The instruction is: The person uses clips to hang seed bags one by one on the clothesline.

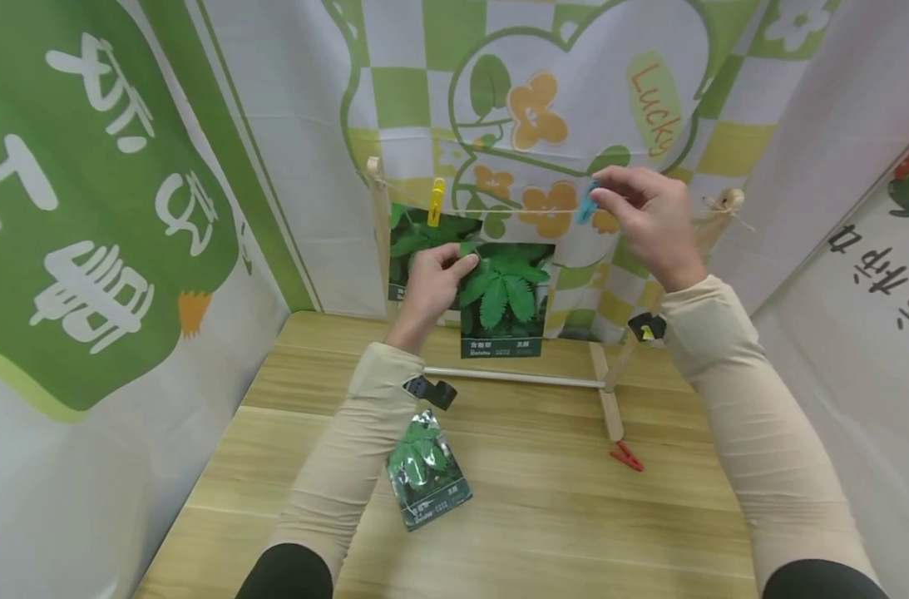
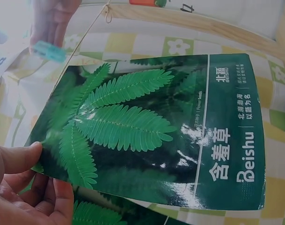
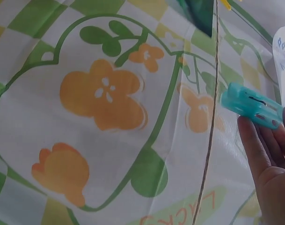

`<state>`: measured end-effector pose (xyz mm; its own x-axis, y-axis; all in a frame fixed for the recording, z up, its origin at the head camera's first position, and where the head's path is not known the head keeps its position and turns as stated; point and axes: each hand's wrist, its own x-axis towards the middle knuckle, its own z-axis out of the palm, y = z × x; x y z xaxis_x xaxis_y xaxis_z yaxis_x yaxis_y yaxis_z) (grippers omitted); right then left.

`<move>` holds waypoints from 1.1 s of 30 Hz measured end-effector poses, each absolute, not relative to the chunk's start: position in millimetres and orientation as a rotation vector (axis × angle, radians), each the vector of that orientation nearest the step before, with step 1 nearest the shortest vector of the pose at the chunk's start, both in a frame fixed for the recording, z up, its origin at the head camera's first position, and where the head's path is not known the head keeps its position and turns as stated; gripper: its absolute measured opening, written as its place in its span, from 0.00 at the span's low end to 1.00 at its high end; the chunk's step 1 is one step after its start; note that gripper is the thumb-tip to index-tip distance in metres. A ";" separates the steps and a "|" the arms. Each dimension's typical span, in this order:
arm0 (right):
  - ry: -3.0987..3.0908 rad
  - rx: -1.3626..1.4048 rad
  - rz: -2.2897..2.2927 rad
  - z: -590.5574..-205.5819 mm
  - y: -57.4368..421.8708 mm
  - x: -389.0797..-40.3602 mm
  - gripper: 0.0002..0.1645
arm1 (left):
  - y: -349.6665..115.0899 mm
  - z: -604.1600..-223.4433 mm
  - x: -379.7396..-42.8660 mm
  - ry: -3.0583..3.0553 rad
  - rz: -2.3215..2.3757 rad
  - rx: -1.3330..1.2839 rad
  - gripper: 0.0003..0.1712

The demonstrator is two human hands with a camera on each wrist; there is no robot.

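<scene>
My left hand (image 1: 433, 287) pinches the upper left corner of a green seed packet (image 1: 502, 299) with a leaf picture. The packet hangs upright, its top a little below the string (image 1: 514, 211) in the head view. A blue clothespin (image 1: 586, 204) is between the thumb and fingers of my right hand (image 1: 652, 220), at the string to the right of that packet. In the right wrist view, the tip of the clothespin (image 3: 252, 105) lies close to the string. A yellow clothespin (image 1: 436, 202) holds another packet (image 1: 403, 241) on the string, partly hidden behind the first.
The string runs between two wooden posts (image 1: 380, 233) of a stand with a pale lower bar (image 1: 514, 378). A third seed packet (image 1: 427, 474) lies on the wooden table (image 1: 544, 516). A red clothespin (image 1: 627, 456) lies by the stand's right foot (image 1: 611, 416). Patterned cloth hangs behind.
</scene>
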<state>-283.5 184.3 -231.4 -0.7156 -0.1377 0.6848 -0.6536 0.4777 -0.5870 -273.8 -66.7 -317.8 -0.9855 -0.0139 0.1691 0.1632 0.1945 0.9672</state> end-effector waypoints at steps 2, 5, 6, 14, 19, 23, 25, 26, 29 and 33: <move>-2.161 0.658 1.216 -230.7 178.8 -285.9 0.11 | -63.8 -317.4 -275.2 -2.316 -1.909 -0.134 0.13; -2.139 0.671 1.242 -230.2 170.5 -290.2 0.10 | -59.0 -316.6 -277.8 -2.315 -1.916 -0.128 0.10; -2.131 0.679 1.257 -230.1 167.8 -291.5 0.10 | -57.5 -316.4 -278.7 -2.316 -1.916 -0.128 0.10; -2.119 0.662 1.288 -230.9 148.5 -301.1 0.10 | -47.7 -314.1 -285.6 -2.321 -1.918 -0.117 0.10; -2.137 0.676 1.272 -232.2 140.7 -306.1 0.09 | -41.3 -311.6 -289.2 -2.294 -1.940 -0.138 0.10; -2.165 0.678 1.273 -234.7 138.6 -308.7 0.08 | -36.0 -309.4 -291.4 -2.288 -1.953 -0.158 0.11; -2.189 0.679 1.272 -236.5 138.1 -308.7 0.09 | -33.9 -308.4 -292.3 -2.291 -1.949 -0.148 0.10; -2.199 0.681 1.271 -237.3 137.9 -308.5 0.09 | -33.2 -307.8 -292.8 -2.293 -1.940 -0.143 0.11; -2.215 0.692 1.272 -239.2 137.8 -307.8 0.10 | -31.6 -305.9 -293.9 -2.291 -1.927 -0.116 0.11; -2.255 0.682 1.241 -240.8 138.4 -307.8 0.11 | -31.2 -304.0 -294.0 -2.281 -1.939 -0.104 0.13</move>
